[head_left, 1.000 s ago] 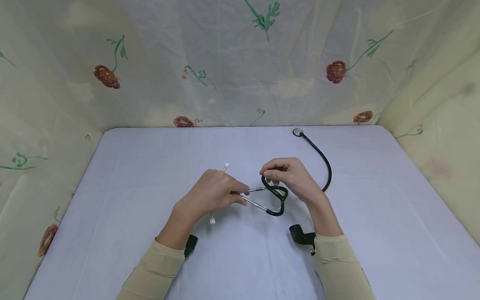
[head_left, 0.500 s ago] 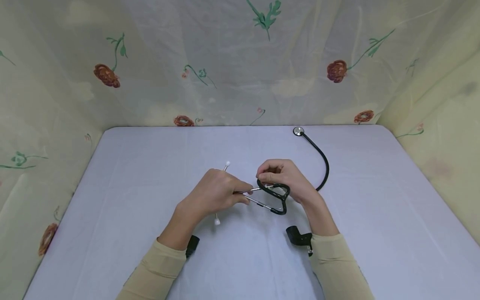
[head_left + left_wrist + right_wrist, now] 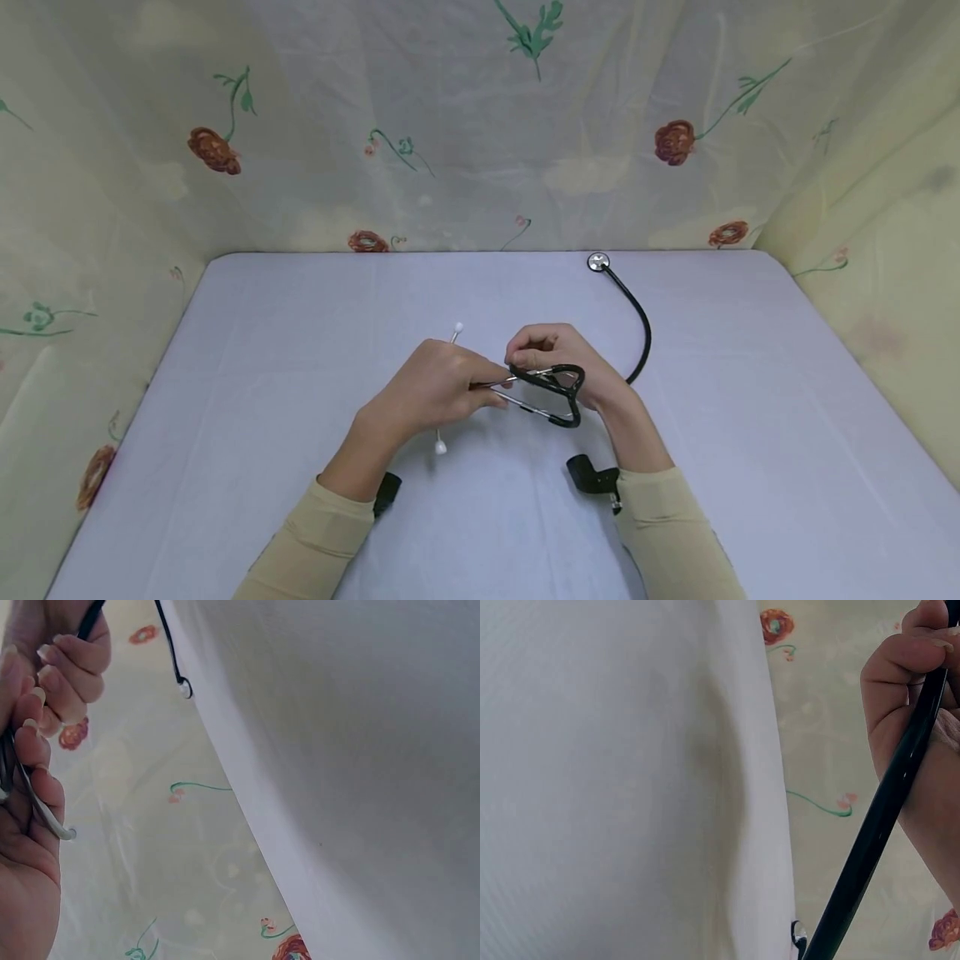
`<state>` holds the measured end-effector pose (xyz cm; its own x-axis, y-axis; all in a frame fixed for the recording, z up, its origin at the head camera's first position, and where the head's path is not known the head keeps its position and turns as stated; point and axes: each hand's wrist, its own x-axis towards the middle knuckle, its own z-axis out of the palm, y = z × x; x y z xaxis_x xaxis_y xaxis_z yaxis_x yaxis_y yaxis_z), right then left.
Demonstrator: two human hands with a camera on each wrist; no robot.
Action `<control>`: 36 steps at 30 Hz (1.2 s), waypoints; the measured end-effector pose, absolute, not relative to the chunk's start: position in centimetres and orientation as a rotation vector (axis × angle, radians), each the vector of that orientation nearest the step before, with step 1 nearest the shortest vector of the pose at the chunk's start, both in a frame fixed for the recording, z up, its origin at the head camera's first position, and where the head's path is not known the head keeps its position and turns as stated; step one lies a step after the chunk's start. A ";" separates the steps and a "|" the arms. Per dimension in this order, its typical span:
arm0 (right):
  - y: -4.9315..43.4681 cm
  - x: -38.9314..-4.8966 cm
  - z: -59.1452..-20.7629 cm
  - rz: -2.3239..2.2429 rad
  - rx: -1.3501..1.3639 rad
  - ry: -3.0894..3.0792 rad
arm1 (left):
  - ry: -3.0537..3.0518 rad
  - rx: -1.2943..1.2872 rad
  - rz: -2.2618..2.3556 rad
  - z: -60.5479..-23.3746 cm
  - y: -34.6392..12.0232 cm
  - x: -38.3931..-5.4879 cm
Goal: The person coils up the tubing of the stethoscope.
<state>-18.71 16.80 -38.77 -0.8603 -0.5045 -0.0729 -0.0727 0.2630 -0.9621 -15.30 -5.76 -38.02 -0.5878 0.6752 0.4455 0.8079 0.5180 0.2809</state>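
A stethoscope with black tubing (image 3: pixel 647 333) and metal ear tubes lies between both hands over the table. My left hand (image 3: pixel 438 379) grips the metal ear tubes (image 3: pixel 525 406); the white ear tips (image 3: pixel 459 327) stick out past the hand on either side. Near it, my right hand (image 3: pixel 566 358) pinches the black tubing, which is folded in a loop over the metal tubes. In the right wrist view the tubing (image 3: pixel 889 802) runs down from the curled fingers (image 3: pixel 904 660). The round chest piece (image 3: pixel 597 262) lies at the table's far edge.
A white cloth covers the table (image 3: pixel 337 308). Flowered curtain (image 3: pixel 465 125) hangs behind and at both sides. Black wrist-camera mounts (image 3: pixel 592 475) stick out from the beige sleeves (image 3: pixel 675 533), low over the table.
My right hand has moved left and slightly nearer, bringing the pinched tubing up to the left fingertips. The left hand has shifted slightly right, and the tubing's curve on the right has drawn inward.
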 end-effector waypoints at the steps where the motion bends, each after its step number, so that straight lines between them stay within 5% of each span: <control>1: 16.7 -18.7 -38.8 -1.634 -0.522 2.158 | -2.480 -1.243 -0.681 -38.0 -5.8 -15.3; 36: 16.2 -18.7 -39.1 -1.495 -0.517 2.100 | -2.579 -0.939 -0.610 -37.5 -7.5 -15.7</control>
<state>-18.65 16.18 -39.13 -0.7989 -0.5732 -0.1823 -0.0152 0.3223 -0.9465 -15.69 -7.49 -37.50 -0.7289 0.5260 0.4382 0.6665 0.6913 0.2791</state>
